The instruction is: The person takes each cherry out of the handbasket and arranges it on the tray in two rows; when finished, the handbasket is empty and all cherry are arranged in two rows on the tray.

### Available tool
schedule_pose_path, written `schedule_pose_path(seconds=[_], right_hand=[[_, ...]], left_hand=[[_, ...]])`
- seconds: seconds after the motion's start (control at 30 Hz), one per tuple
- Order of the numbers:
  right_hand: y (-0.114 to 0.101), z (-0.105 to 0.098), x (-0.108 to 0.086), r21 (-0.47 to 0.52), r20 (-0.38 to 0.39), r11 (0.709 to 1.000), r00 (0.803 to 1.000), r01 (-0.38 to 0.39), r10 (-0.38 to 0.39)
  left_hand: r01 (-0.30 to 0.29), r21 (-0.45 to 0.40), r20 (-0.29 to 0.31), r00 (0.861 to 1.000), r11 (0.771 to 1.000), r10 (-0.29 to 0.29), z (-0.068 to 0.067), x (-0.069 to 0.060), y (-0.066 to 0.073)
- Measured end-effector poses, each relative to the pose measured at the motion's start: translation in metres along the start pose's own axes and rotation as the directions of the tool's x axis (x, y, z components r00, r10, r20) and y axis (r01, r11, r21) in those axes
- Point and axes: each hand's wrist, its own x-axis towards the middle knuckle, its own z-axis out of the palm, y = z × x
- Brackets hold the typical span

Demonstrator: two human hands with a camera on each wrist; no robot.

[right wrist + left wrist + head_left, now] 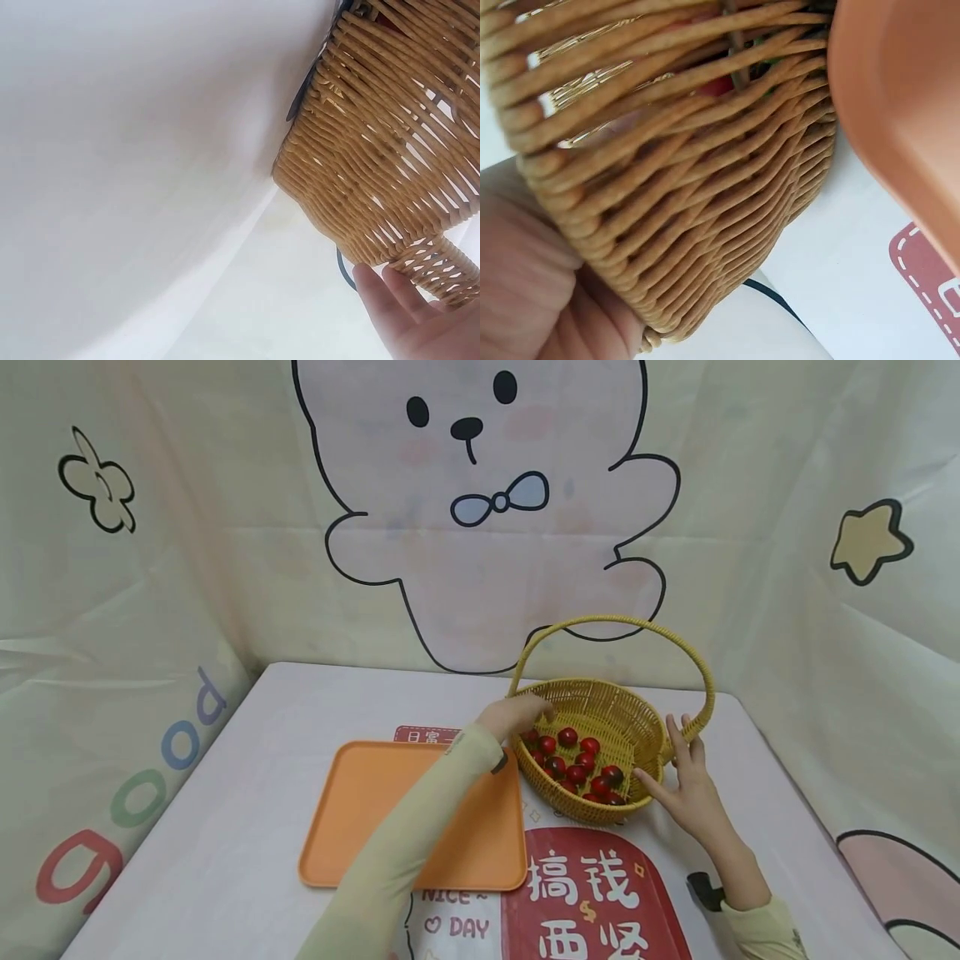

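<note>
Grasping the yellow basket (588, 812) near the worktop's (210, 860) far right corner, the left hand (516, 715) seems mid-work, the right hand (696, 793) lightly touches it with unclenched grip, red cherries (577, 774) already lie inside, and letting go apparently remains

In the head view, your left sleeve (405, 827) hides a diagonal strip of the orange tray (360, 793) and runs off the bottom edge, where the red panel (654, 893) is cut too. The cherries (576, 774) partly cover one another. The bear print (487, 560) loses its head top at the upper edge.

In your left wrist view, the basket (690, 202) leaves at the top, your left hand (529, 274) at the lower left, its fingertips hidden; you can't make out the blurred red patch (718, 85). In your right wrist view, your right hand (420, 319) is cut at lower right.
</note>
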Motion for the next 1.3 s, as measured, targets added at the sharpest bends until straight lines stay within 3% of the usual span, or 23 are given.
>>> schedule_pose_path(seconds=[0.1, 0.2, 0.27, 0.33, 0.4, 0.47, 0.57, 0.8, 0.97, 1.2, 1.3], right_hand=[[-0.0001, 0.0006, 0.0001, 0.002, 0.005, 1.000, 1.000, -0.001, 0.001], [0.0001, 0.0004, 0.0005, 0.004, 0.003, 1.000, 1.000, -0.001, 0.001], [0.0002, -0.0001, 0.0007, 0.006, 0.000, 1.000, 1.000, -0.004, 0.004], [0.0004, -0.0004, 0.0004, 0.008, -0.004, 1.000, 1.000, -0.003, 0.003], [0.0003, -0.0006, 0.0001, 0.007, -0.005, 1.000, 1.000, -0.003, 0.003], [0.0000, -0.0006, -0.0003, 0.006, -0.004, 1.000, 1.000, -0.004, 0.004], [-0.0001, -0.0006, -0.0006, 0.000, -0.003, 1.000, 1.000, -0.006, 0.006], [0.0002, 0.0002, 0.0001, 0.000, -0.003, 1.000, 1.000, -0.008, 0.008], [-0.0004, 0.0008, 0.0005, -0.001, -0.008, 1.000, 1.000, 0.000, 0.000], [-0.0021, 0.0013, 0.0003, 0.004, -0.014, 1.000, 1.000, 0.009, -0.009], [-0.0018, 0.0014, 0.0006, 0.005, -0.017, 1.000, 1.000, 0.012, -0.011]], left_hand=[[-0.028, 0.062, -0.036, 0.999, 0.998, 0.030, 0.0019, -0.0001, -0.0008], [0.052, -0.112, -0.057, 0.997, 0.992, -0.058, 0.0052, 0.0005, -0.0025], [0.063, -0.142, -0.071, 0.995, 0.988, -0.074, 0.0071, 0.0008, -0.0031], [0.046, -0.084, -0.086, 0.995, 0.995, -0.053, 0.0082, 0.0012, -0.0029], [-0.004, 0.057, -0.096, 0.995, 0.998, 0.009, 0.0083, 0.0008, -0.0023], [-0.040, 0.182, -0.094, 0.994, 0.982, 0.057, 0.0080, 0.0010, -0.0016], [-0.052, 0.245, -0.088, 0.993, 0.968, 0.076, 0.0079, 0.0023, -0.0019], [-0.094, 0.216, -0.100, 0.988, 0.972, 0.118, 0.0086, 0.0051, -0.0049], [-0.136, 0.312, -0.105, 0.979, 0.940, 0.177, 0.0087, 0.0076, -0.0076], [-0.171, 0.358, -0.128, 0.965, 0.918, 0.229, 0.0089, 0.0090, -0.0089], [-0.192, 0.396, -0.146, 0.952, 0.898, 0.268, 0.0073, 0.0069, -0.0082]])
